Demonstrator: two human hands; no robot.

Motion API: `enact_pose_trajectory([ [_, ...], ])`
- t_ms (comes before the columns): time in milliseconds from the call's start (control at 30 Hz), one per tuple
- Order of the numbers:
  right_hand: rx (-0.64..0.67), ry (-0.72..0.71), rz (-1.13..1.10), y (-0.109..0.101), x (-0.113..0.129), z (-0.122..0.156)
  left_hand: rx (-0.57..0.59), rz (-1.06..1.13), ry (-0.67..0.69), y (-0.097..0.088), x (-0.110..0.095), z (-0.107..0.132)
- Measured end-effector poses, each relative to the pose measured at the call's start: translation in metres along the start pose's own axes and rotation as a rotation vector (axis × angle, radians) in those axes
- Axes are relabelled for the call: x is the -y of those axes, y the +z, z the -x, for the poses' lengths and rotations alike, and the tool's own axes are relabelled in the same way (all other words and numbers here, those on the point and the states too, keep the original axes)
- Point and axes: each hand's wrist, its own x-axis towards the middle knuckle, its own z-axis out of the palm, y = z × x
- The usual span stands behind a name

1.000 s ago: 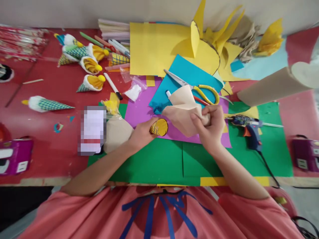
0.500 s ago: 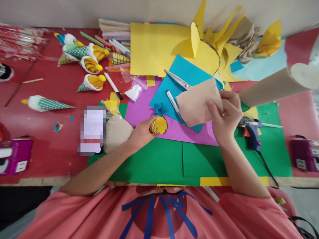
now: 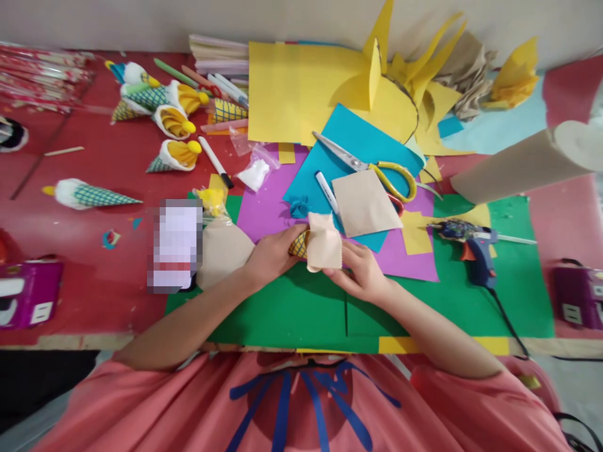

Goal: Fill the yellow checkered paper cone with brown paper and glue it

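My left hand [image 3: 269, 256] grips a small yellow paper cone [image 3: 298, 245] with a dark grid pattern, held over the purple sheet [image 3: 264, 201]. My right hand [image 3: 360, 271] holds a small beige paper piece [image 3: 324, 242] against the cone's open end. A larger beige paper sheet [image 3: 365, 202] lies flat on the blue sheet [image 3: 358, 135], just above my right hand. A white marker [image 3: 326, 190] and a small blue paper flower [image 3: 298, 206] lie beside it.
Yellow-handled scissors [image 3: 377, 171] lie on the blue sheet. A glue gun [image 3: 471, 242] rests on the green sheet [image 3: 301, 307] at right. Finished paper cones [image 3: 172, 122] sit at the back left. Yellow paper [image 3: 292, 88] is piled at the back, and a brown roll [image 3: 513, 166] at right.
My right hand lifted the large beige sheet, set it down on the blue sheet, then came back to the cone holding a smaller beige piece. My left hand kept the cone in place.
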Motion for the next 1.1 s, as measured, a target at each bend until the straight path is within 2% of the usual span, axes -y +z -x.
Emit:
enact_pose_trajectory([
  [100, 0.023, 0.025, 0.011, -0.001, -0.003, 0.001, -0.015, -0.039, 0.031, 0.003, 0.003, 0.001],
  [367, 0.129, 0.056, 0.233, -0.005, -0.002, 0.001, -0.034, -0.076, 0.113, 0.001, 0.0, 0.003],
  [467, 0.216, 0.088, 0.078, -0.007, -0.003, 0.0, -0.031, -0.089, 0.103, 0.001, -0.001, 0.003],
  [533, 0.298, 0.16, -0.058, -0.009, -0.004, -0.002, -0.024, -0.091, 0.102, 0.001, -0.001, 0.003],
  [667, 0.315, 0.295, -0.038, -0.011, -0.005, -0.003, -0.015, -0.071, 0.093, 0.0, -0.001, 0.004],
  [800, 0.425, 0.347, -0.172, -0.011, -0.002, -0.003, 0.003, -0.066, 0.091, -0.001, -0.002, 0.004],
  [900, 0.402, 0.404, -0.107, -0.011, 0.0, -0.005, 0.01, -0.084, 0.111, -0.001, -0.003, 0.004],
  [1033, 0.512, 0.428, -0.286, -0.012, 0.001, -0.007, 0.009, -0.125, 0.146, -0.001, -0.004, 0.005],
  [1100, 0.491, 0.449, -0.264, -0.013, 0.002, -0.007, 0.005, -0.138, 0.165, -0.001, -0.004, 0.006],
])
